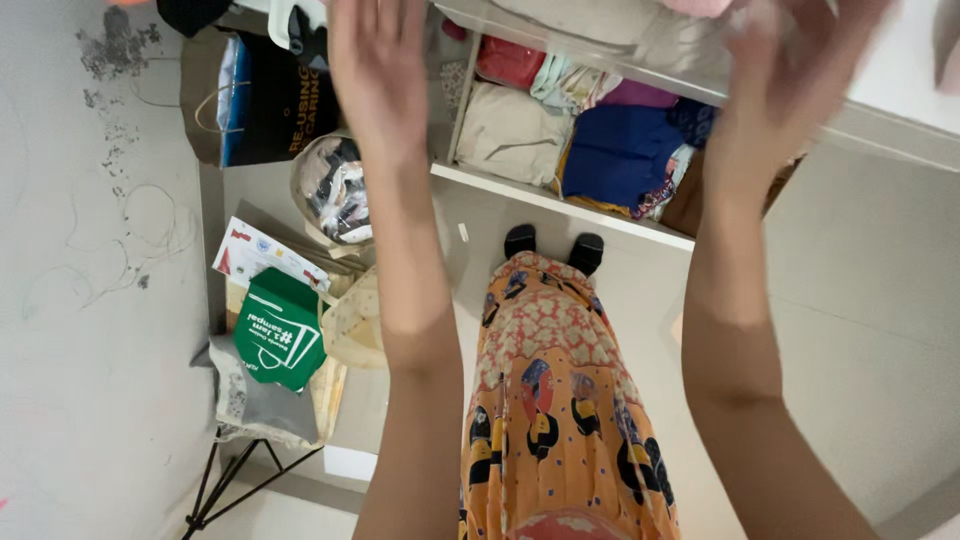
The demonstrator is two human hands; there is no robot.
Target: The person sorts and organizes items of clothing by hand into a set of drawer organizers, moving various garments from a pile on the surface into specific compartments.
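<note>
Where the frame cuts off the fingertips, the right hand (790, 70) is blurred against a pink cloth (700, 8), grip unclear; the left hand (378, 75) is held flat, open, beside the shelf (560, 200) of folded clothes (620, 150).

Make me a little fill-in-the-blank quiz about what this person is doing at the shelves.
1. Both hands, the left hand and the right hand, are raised toward a clear plastic bag on the ____ shelf.
2. On the lower shelf, the folded cloth in the middle is dark ____.
3. The bag on the floor at the left is ____ with white print.
4. The person's long garment is mostly ____ with a pattern.

Missing words: upper; blue; green; orange
</note>
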